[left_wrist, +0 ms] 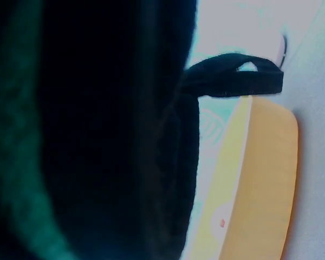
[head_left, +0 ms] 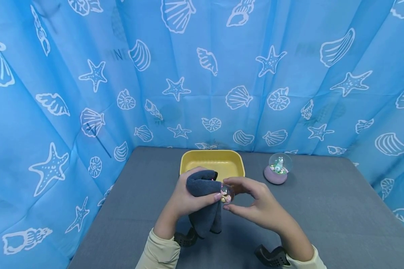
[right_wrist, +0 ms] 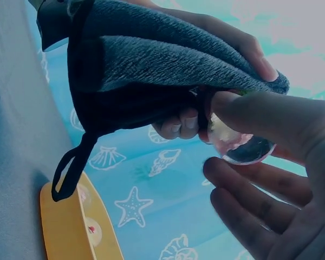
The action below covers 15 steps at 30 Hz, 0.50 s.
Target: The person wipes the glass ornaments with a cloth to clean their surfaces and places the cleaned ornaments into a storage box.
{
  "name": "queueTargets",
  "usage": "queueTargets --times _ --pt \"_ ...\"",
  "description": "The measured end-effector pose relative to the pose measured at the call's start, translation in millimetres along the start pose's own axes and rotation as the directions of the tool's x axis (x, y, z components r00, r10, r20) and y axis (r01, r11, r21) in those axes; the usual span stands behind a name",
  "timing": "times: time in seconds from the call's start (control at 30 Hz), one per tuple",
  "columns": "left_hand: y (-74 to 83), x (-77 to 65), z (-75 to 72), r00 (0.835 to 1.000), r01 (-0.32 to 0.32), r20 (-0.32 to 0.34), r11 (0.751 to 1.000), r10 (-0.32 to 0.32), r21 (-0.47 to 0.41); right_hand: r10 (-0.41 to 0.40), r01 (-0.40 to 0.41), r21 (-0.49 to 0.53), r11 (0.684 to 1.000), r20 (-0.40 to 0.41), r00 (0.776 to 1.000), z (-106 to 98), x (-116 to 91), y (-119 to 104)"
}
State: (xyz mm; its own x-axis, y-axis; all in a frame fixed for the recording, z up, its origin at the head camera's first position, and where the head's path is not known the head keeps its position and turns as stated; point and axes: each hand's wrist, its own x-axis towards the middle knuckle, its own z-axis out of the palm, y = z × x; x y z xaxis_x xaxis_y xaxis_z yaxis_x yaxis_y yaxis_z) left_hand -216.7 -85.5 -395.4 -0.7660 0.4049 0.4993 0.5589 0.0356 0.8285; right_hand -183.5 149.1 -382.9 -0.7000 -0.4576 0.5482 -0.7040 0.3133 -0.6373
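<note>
A folded dark grey cloth (head_left: 203, 218) is gripped in my left hand (head_left: 183, 198), with the thumb laid along its near side. A small snow globe (head_left: 227, 194) pokes out of the cloth's right side, its clear dome facing my right hand (head_left: 260, 205). The right thumb and fingers hold the dome from either side. In the right wrist view, the thumb lies across the globe (right_wrist: 254, 153), and pink and pale shapes show inside it. The cloth (right_wrist: 168, 59) hides its base. Dark cloth (left_wrist: 114, 135) blocks much of the left wrist view.
Behind the hands sits a yellow tray (head_left: 212, 152) on the grey table (head_left: 323, 216). A larger snow globe with a purple base (head_left: 275, 176) stands to its right. A blue shell-patterned curtain (head_left: 202, 86) borders the table at the back and sides.
</note>
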Motion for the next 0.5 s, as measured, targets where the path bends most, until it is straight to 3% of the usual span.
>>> queueTargets --times 0.23,0.5 --pt "4.7 1.1 -0.9 0.999 0.034 0.005 0.999 -0.034 0.013 -0.047 0.047 0.003 0.999 -0.050 0.998 -2.2 3.0 -8.9" --pt "4.7 0.8 -0.6 1.000 0.023 0.008 1.000 -0.023 0.006 -0.101 0.102 0.009 0.995 -0.064 0.993 -5.0 7.7 -28.0"
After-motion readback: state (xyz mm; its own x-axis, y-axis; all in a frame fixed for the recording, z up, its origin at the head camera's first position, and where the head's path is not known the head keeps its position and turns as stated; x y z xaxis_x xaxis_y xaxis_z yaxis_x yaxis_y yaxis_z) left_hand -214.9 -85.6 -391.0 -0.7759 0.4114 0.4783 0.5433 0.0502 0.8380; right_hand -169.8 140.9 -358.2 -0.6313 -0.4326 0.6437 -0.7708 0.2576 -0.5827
